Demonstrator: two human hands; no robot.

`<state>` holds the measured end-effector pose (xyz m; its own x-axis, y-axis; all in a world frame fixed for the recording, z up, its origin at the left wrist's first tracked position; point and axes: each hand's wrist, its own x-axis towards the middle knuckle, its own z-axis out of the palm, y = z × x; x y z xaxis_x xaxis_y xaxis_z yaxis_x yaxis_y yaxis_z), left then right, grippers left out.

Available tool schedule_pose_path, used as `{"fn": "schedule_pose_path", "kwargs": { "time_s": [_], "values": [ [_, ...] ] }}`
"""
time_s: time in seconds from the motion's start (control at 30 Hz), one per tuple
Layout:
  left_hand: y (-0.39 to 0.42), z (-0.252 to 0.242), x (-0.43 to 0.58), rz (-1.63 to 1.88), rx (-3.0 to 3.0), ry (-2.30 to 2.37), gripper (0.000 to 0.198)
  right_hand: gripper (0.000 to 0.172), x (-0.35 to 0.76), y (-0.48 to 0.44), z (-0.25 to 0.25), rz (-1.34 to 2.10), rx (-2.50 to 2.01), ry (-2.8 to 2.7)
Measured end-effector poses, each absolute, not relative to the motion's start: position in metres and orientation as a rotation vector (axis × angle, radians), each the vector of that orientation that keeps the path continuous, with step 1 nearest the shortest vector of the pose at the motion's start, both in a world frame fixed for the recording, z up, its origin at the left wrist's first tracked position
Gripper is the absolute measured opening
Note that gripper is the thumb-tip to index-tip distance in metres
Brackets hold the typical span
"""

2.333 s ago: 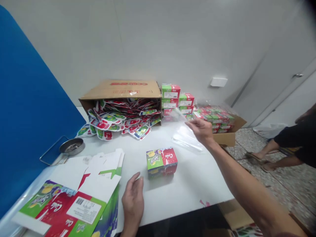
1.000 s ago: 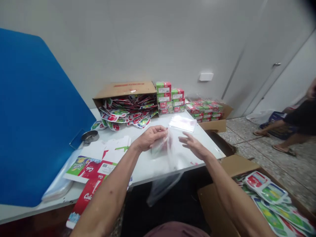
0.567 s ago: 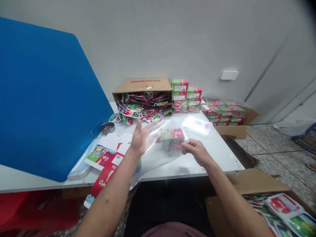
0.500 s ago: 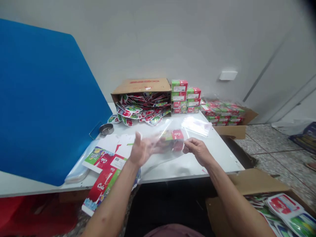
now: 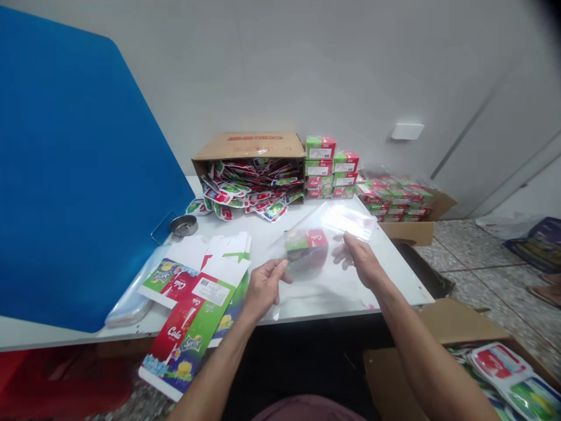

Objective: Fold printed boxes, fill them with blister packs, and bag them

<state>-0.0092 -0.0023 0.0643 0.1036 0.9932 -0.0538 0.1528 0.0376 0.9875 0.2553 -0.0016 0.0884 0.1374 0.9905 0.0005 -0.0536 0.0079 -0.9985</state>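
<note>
Over the white table I hold a clear plastic bag with both hands. My left hand pinches the bag's near left edge. My right hand grips its right side, fingers partly inside the film. A small green and red Cola box shows through the plastic between my hands; whether it lies inside the bag or behind it, I cannot tell.
Flat printed carton blanks hang over the near left table edge. A brown box of printed packs and stacked small boxes stand at the back. A metal dish sits by the blue panel. Open cartons stand on the floor at right.
I picked up a clear bag with my right hand, brought both hands to it at the small box, and my left hand went from spread open to pinching the bag's edge.
</note>
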Motion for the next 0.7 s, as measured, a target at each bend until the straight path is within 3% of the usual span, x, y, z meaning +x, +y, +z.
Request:
{"fn": "schedule_pose_path", "kwargs": {
  "time_s": [0.1,0.2,0.37,0.47,0.57,0.7],
  "values": [
    [-0.003,0.057,-0.007,1.044,1.34,1.305,0.043,0.061,0.256,-0.018,0.071,1.453,-1.154,-1.082],
    [-0.002,0.052,-0.004,1.128,1.4,1.302,0.037,0.058,0.258,-0.033,0.056,1.593,-1.125,-1.078],
    [-0.005,0.051,-0.004,1.111,1.269,1.247,0.046,0.038,0.258,-0.036,0.044,1.476,-1.266,-1.129],
    [-0.011,0.046,-0.009,0.947,1.039,1.12,0.051,0.037,0.257,-0.034,0.039,1.416,-1.257,-1.081],
    [-0.018,0.033,-0.015,0.796,0.955,1.104,0.045,0.039,0.255,-0.035,0.037,1.339,-1.274,-1.043],
    [-0.021,0.018,-0.016,0.832,0.989,1.173,0.041,0.044,0.253,-0.038,0.035,1.32,-1.391,-1.037]
  ]
}}
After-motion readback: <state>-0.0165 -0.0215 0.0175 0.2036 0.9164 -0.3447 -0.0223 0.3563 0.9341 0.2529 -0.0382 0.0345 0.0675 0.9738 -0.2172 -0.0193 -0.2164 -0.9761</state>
